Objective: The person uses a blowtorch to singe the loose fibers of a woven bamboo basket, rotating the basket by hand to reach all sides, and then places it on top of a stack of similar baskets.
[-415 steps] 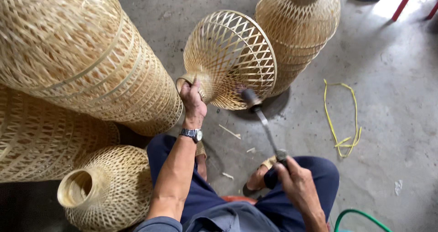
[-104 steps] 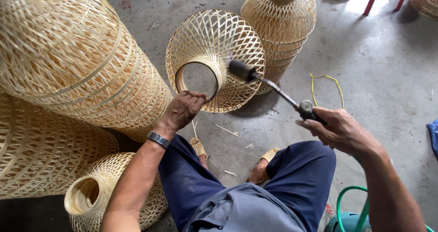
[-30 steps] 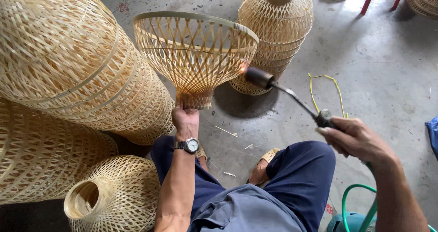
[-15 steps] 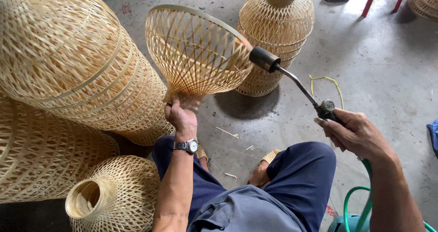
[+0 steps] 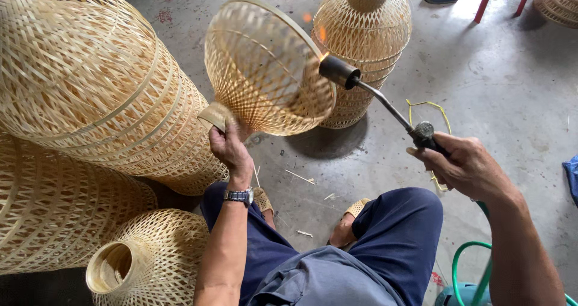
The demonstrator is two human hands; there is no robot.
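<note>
Tilted further since half a second ago, the shade (image 5: 268, 71) now shows its rim side-on, and the torch (image 5: 385, 104) has come up so its nozzle touches the shade's right edge, with small flames above it. Left of the shade lie big woven lamps (image 5: 84, 83), and a smaller one (image 5: 150, 261) sits below them on the floor (image 5: 512, 101). Left hand (image 5: 229, 149) is clamped on the shade's narrow neck, directly beneath the shade. Behind the shade stands a domed lamp (image 5: 367, 35). Right hand (image 5: 463, 164) is closed round the torch handle, lower right of the shade. A green hose (image 5: 466, 261) curls below that hand.
</note>
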